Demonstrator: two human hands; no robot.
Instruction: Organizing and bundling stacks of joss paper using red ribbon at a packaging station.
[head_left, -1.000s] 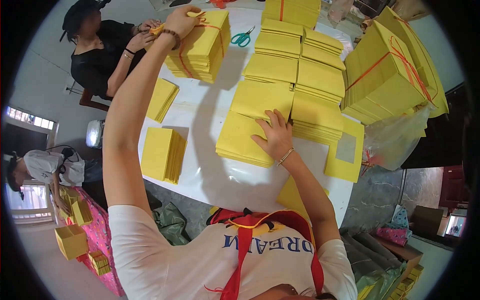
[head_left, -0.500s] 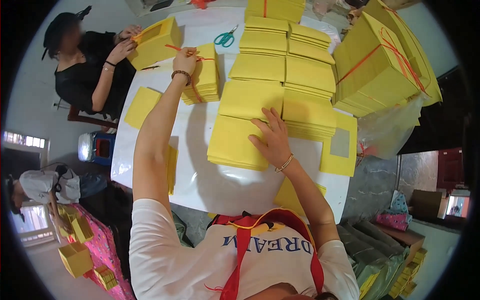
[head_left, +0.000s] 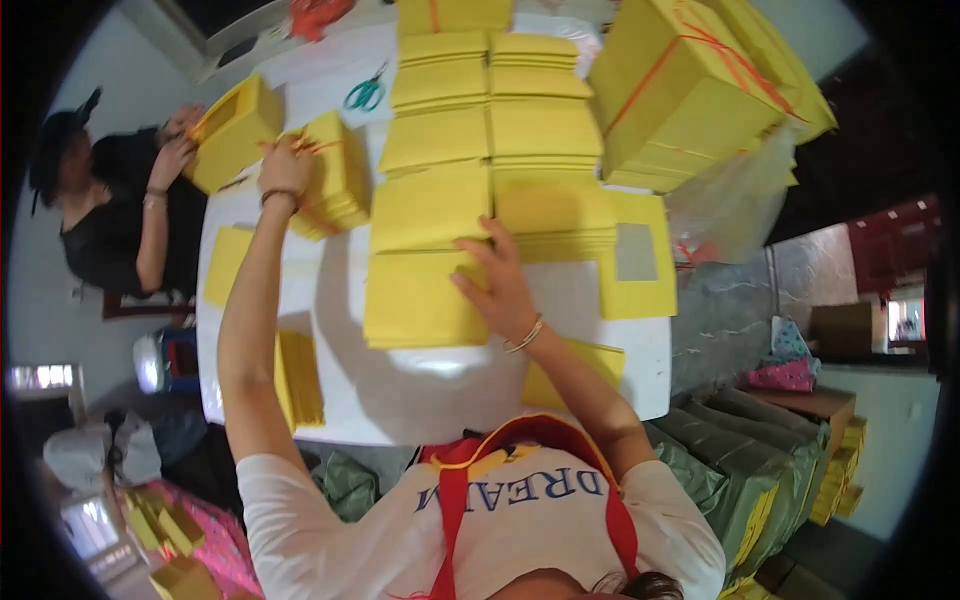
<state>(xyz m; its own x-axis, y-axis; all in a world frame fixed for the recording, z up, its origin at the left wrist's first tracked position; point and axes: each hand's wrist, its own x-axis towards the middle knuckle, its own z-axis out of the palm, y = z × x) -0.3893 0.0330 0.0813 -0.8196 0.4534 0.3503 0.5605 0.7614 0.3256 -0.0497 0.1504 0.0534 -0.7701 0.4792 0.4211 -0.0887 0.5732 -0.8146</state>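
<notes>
My left hand is closed at the top of a bundle of yellow sheets, its fingers gripping the red string tied round it. Those fingers are partly hidden by the back of the hand. With fingers spread, my right hand rests on the right part of the nearest stack of flat yellow pieces. Behind that stack, two rows of similar yellow stacks run to the far side of the table.
Teal-handled scissors lie on the white table. A large tied yellow block stands at the right. On the left a co-worker handles a yellow box. Yellow pieces lie near my left forearm.
The view has shifted, so the table and stacks appear farther left. My left hand stays at the tied bundle and my right hand stays on the near stack.
</notes>
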